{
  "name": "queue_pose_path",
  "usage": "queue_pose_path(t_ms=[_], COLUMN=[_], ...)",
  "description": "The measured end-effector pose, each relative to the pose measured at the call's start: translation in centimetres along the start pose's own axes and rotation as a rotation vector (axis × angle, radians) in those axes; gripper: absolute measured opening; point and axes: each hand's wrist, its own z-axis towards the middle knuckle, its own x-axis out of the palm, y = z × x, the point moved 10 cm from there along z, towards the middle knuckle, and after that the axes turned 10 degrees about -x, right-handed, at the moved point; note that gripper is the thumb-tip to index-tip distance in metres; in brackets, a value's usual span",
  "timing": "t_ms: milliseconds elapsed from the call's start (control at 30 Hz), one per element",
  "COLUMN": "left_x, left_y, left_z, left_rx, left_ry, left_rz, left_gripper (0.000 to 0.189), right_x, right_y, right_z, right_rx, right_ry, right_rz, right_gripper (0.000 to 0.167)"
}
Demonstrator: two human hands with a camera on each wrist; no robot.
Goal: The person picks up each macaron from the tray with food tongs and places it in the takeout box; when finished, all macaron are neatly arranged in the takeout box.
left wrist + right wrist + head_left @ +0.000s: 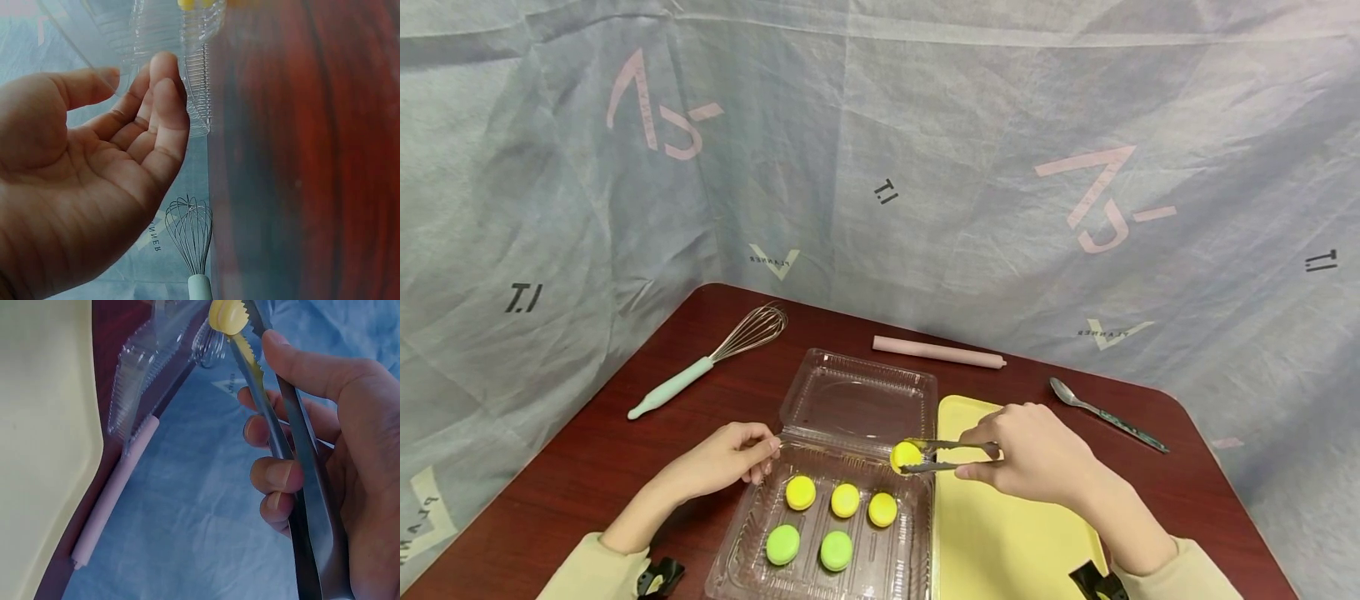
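My right hand (1037,454) grips metal tongs (300,456), thumb on one arm and fingers round the other. Between the toothed tips of the tongs is a yellow macaron (906,457), held over the right side of an opened clear plastic container (880,575). Inside that container sit three yellow macarons (846,500) in a row, with two green macarons (783,544) nearer me. At the container's left edge, by the hinge, my left hand (730,458) pinches the plastic between thumb and bent fingers. The left wrist view shows the thumb tip (109,78) right at the clear edge.
A yellow tray (1007,542) lies right of the container, under my right hand. Behind the container's raised lid (861,408) is a pink rolling pin (936,352). A whisk (707,362) lies at the left, a spoon (1108,415) at the right. Grey cloth hangs behind the table.
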Motion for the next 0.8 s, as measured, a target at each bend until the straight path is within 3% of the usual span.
queue_pose_path(t_ms=[333,800], left_x=[0.0,0.0], left_y=[-0.1,-0.2], left_z=[-0.1,-0.2], left_rx=[0.0,0.001], left_ry=[0.0,-0.001], left_rz=[0.005,0.008], left_gripper=[0.023,0.023], right_x=[1.8,4.5], right_y=[2.2,4.2], right_z=[0.0,-0.3], right_rx=[-0.083,-0.137], right_ry=[0.01,0.066], right_rz=[0.005,0.034], right_gripper=[0.017,0.021])
